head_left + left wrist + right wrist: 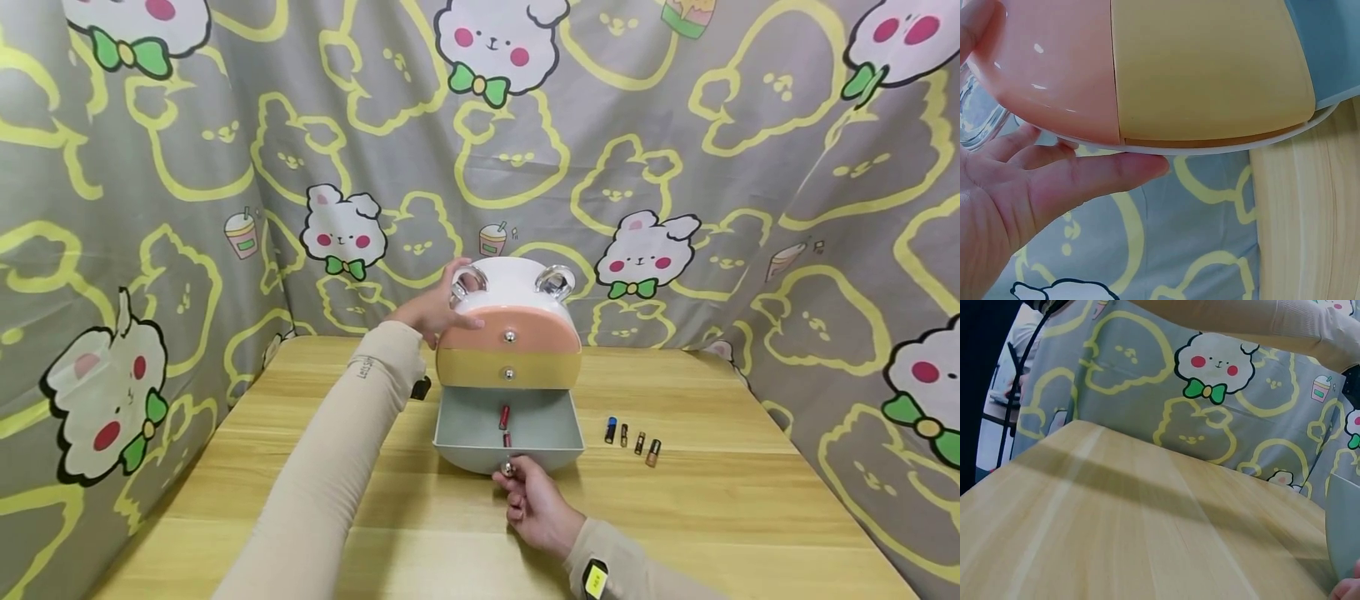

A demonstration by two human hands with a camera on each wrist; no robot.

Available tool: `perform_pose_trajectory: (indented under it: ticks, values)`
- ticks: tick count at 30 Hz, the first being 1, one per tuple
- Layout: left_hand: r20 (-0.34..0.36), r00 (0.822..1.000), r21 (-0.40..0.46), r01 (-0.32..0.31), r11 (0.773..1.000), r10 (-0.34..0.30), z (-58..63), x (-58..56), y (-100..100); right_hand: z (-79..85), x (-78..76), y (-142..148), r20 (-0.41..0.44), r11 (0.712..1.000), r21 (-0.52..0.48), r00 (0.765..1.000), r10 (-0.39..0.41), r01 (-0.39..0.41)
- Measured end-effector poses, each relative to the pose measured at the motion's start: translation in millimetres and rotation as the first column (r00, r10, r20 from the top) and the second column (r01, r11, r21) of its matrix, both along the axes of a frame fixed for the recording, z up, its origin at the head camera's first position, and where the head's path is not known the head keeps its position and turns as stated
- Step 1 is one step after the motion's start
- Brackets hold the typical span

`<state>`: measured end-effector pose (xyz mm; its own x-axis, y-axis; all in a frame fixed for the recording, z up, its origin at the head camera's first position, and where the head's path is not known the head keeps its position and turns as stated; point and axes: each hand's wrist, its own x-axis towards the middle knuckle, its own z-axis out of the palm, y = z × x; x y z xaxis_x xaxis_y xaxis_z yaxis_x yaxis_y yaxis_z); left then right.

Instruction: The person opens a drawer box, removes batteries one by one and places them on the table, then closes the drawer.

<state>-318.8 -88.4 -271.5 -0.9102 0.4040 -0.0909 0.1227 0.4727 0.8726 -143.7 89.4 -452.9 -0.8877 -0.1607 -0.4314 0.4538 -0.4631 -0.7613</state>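
A small drawer cabinet [504, 282] with a white top and two silver ear-shaped handles stands on the table. Its upper orange drawer [480, 335] and middle yellow drawer [472, 369] are closed. The bottom grey-green drawer [463, 423] is pulled out, and two red batteries [505, 417] lie inside. My left hand [435, 310] grips the cabinet's left side near one ear, thumb over the orange front. In the left wrist view, fingers [1110, 172] lie along the cabinet's edge. At the drawer's front, my right hand [542, 510] pinches the round silver knob [508, 469].
Several small batteries [624, 435] lie in a row on the wooden table [712, 517], right of the drawer. A patterned grey curtain [420, 167] hangs behind and at both sides. Past the table's edge, the right wrist view shows part of another person [1025, 339].
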Motion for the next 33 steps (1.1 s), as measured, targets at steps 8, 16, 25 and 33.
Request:
perform_pose_trajectory:
  ticks: [8,16,25,33]
  values:
    - [-0.012,1.000,0.011,-0.002,1.000,0.003,-1.8,-1.4,0.0,5.2,3.7,0.3,0.027,0.999,-0.021,0.999,0.029,-0.028]
    - [-0.016,1.000,0.025,0.001,1.000,0.000,-4.1,-2.3,1.0,2.5,2.5,-4.5,-0.020,0.999,0.033,1.000,-0.013,0.014]
    - [-0.025,1.000,0.016,-0.001,1.000,0.002,-5.8,-3.3,1.1,1.9,5.2,-4.5,-0.025,0.999,0.049,1.000,0.001,0.000]
    - [-0.017,1.000,0.023,0.004,1.000,-0.004,-5.1,-3.2,1.0,5.3,9.7,0.6,-0.012,0.995,0.037,0.996,0.093,-0.093]
